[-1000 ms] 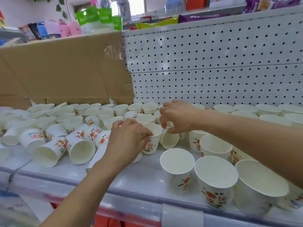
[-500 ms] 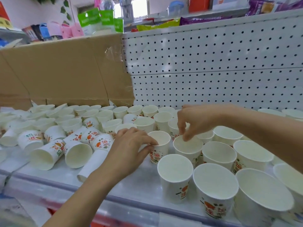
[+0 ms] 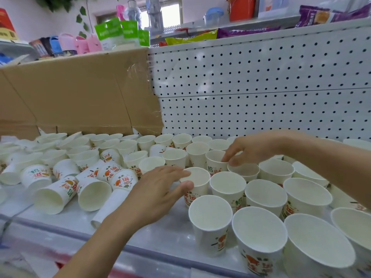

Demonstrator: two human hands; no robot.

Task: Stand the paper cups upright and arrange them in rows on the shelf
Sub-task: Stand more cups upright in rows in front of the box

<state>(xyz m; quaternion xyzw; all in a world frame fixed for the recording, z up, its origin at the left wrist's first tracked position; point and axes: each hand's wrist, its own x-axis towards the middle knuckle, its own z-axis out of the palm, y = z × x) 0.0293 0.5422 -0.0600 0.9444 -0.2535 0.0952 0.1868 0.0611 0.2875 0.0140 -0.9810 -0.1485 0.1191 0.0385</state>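
Right hand (image 3: pixel 255 149) has moved back and now pinches the rim of the back cup (image 3: pixel 213 157). Left hand (image 3: pixel 158 191) fingers (image 3: pixel 176 173), close together, hold the upright cup (image 3: pixel 200 178) on the shelf (image 3: pixel 160 233). One bump could knock over the tight neighbours (image 3: pixel 227 183).

My left hand (image 3: pixel 158 189) reaches forward, thumb and fingers curled round the near cup (image 3: pixel 198 178); my right hand (image 3: pixel 253 149) arches palm-down, pinching the farther cup (image 3: pixel 213 158)

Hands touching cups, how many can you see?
2. The left hand grips the near cup in the middle; the right hand pinches the far cup by its rim, just behind.
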